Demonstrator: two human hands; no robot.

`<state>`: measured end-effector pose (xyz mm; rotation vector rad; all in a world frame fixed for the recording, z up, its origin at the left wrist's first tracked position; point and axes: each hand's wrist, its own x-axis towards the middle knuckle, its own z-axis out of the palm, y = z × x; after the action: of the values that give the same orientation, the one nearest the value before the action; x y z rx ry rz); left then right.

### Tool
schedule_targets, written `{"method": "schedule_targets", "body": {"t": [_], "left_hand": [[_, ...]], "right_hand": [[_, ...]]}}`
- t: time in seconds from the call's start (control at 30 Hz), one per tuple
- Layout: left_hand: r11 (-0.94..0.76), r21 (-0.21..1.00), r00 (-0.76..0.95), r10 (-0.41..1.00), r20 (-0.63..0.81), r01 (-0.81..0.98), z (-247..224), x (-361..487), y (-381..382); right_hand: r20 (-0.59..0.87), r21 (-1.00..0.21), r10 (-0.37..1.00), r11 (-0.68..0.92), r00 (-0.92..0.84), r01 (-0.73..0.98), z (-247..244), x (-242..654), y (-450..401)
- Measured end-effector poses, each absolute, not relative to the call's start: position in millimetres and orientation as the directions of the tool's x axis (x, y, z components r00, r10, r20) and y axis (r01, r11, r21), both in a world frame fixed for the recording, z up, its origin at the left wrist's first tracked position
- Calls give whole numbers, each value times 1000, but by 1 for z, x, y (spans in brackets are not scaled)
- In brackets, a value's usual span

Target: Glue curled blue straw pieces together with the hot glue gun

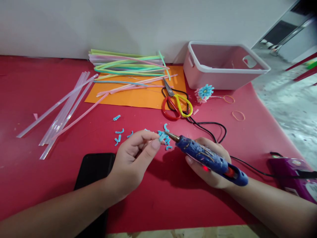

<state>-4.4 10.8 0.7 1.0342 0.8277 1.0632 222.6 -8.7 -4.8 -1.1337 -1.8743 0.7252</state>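
My right hand (210, 165) is wrapped round a blue glue gun (203, 155), whose metal nozzle points left and up. A small red light glows on its underside. My left hand (136, 158) pinches a small light-blue piece of pipe cleaner (161, 137) between thumb and forefinger. The nozzle tip is at or very near this piece; whether they touch I cannot tell. Behind and beside my left fingers, several short, bent blue pipe cleaner pieces (119, 131) lie on the red table (153, 205). A few of them are partly hidden by the hand.
Scissors (170, 105) and a pipe cleaner flower (205, 91) lie near a pink basket (218, 77). Pipe cleaners (128, 66) rest on orange paper (141, 100). Glue sticks (66, 109) and a phone (95, 167) are left; a black cord (252, 165) reaches a purple device (287, 170).
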Motion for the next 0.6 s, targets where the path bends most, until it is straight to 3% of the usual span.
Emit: {"method": "schedule_targets", "body": {"t": [0.6], "left_hand": [[162, 958, 277, 956, -93, -236, 1, -3, 13]], "right_hand": [[359, -792, 893, 445, -271, 417, -3, 221, -8]]}}
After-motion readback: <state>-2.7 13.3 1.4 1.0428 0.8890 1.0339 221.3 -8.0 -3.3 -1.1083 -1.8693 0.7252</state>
